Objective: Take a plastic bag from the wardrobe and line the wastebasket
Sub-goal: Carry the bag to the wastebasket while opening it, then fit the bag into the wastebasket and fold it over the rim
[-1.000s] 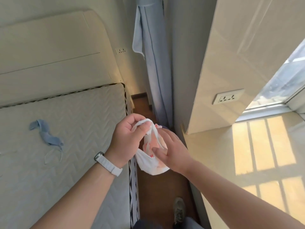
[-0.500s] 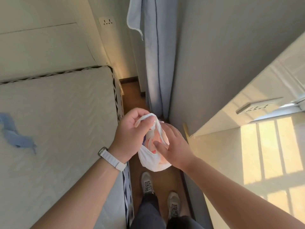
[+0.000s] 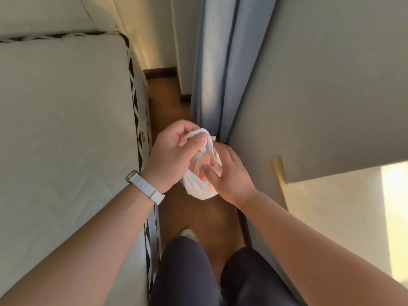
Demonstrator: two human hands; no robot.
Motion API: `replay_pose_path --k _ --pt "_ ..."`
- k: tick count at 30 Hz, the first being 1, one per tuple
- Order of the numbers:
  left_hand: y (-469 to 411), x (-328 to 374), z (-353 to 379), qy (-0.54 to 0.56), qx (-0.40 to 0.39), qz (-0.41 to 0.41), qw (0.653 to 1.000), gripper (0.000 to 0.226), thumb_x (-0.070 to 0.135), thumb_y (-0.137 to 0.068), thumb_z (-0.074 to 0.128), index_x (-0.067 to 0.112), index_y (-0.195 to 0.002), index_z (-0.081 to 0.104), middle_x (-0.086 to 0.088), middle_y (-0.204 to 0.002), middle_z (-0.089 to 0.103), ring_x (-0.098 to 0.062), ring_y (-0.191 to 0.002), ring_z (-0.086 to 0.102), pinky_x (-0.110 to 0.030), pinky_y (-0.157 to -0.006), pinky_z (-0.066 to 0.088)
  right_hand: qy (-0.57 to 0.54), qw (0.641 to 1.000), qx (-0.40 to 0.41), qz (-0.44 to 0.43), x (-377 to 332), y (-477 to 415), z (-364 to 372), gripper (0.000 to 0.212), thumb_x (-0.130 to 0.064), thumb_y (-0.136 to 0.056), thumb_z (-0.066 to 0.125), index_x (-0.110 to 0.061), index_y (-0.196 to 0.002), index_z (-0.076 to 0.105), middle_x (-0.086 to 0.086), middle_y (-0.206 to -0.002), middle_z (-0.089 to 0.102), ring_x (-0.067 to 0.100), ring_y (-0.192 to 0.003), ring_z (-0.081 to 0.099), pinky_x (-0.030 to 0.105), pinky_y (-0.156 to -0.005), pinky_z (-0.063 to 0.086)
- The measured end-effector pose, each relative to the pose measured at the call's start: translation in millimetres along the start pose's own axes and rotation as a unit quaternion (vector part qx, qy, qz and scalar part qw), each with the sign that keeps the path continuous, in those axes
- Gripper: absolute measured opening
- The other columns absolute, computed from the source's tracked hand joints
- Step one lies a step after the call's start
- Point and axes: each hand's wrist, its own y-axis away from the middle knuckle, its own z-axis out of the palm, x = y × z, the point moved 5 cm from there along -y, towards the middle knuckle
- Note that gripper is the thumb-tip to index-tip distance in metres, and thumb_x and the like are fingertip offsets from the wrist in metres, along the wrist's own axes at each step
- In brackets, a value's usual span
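— Both hands are working on the plastic bag (image 3: 199,186), so the fetching part is looking finished, I'd judge. The left hand (image 3: 171,154) is pinching the twisted white handles, its fingers (image 3: 194,141) clamped tight on them.

— And the right hand (image 3: 228,173)?

— It is cupping the bag's side, thumb pressing against the mouth, fingers closed around the plastic. I think it is trying to pull the bunched opening apart.

— Where is the bag sitting?

— It is hanging in mid-air between the two hands, above the wooden floor (image 3: 205,217), in the narrow gap between the bed (image 3: 66,129) and the wall (image 3: 309,96), with the blue curtain (image 3: 218,74) just beyond.

— Is it opened out?

— Not yet; it is looking crumpled and compact, with something reddish showing on or through the plastic. I cannot tell what that is.

— And the wastebasket?

— Nowhere in view. So spreading the bag, reaching the basket and fitting the liner over its rim are all remaining to be done.
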Motion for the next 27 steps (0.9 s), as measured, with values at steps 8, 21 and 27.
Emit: replay_pose_path --k 8,21,27 --pt "-53 -154 27 0.008 0.028 0.011 1.0 0.01 0.028 -0.09 0.063 0.021 -0.096 0.066 0.007 -0.087 0.067 -0.014 -0.088 0.065 -0.025 -0.074 0.055 -0.01 0.997 0.067 -0.031 97 -53 101 0.049 -0.039 -0.099 0.053 -0.021 -0.144 0.042 -0.002 -0.141 0.053 0.013 -0.127 0.049 0.028 -0.106 0.041" --pt "-55 -262 55 -0.028 -0.011 0.031 0.999 0.008 0.025 -0.091 0.061 0.019 -0.093 0.066 0.0 -0.088 0.066 -0.018 -0.085 0.065 -0.03 -0.073 0.056 -0.048 0.991 0.076 -0.097 174 -69 181 0.028 -0.027 -0.097 0.054 -0.016 -0.121 0.064 0.002 -0.112 0.069 0.017 -0.102 0.062 0.037 -0.089 0.052" --pt "-51 -277 50 -0.131 -0.013 0.04 0.99 0.005 0.025 -0.092 0.061 0.023 -0.091 0.065 0.011 -0.082 0.064 -0.002 -0.079 0.061 -0.013 -0.061 0.048 -0.014 0.994 0.112 -0.007 209 -61 179 0.022 -0.022 -0.097 0.056 -0.023 -0.075 0.05 -0.012 -0.063 0.047 0.017 -0.063 0.048 0.025 -0.054 0.033"
